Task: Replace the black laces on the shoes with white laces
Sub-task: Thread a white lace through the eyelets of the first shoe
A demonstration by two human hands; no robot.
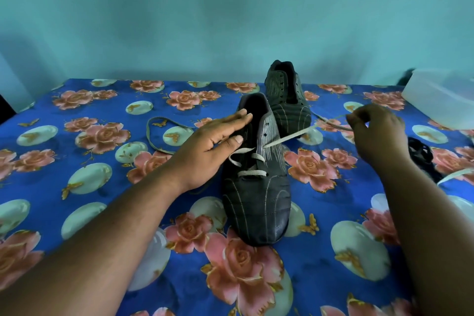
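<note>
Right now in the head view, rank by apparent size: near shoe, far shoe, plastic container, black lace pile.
1. Near shoe
2. Far shoe and plastic container: similar, the container cropped, so unranked
3. Black lace pile
The near shoe's closeness inflates it.

Two dark shoes stand on the flowered cloth: the near shoe and, just behind it, the far shoe. One white lace is threaded through the near shoe, crossing it in three visible rows, with one end running off to each side. A second white lace shows to the right of the near shoe. One heap of black laces lies beside it. One clear plastic box sits right of the far shoe. Two hands: left hand, right hand.
</note>
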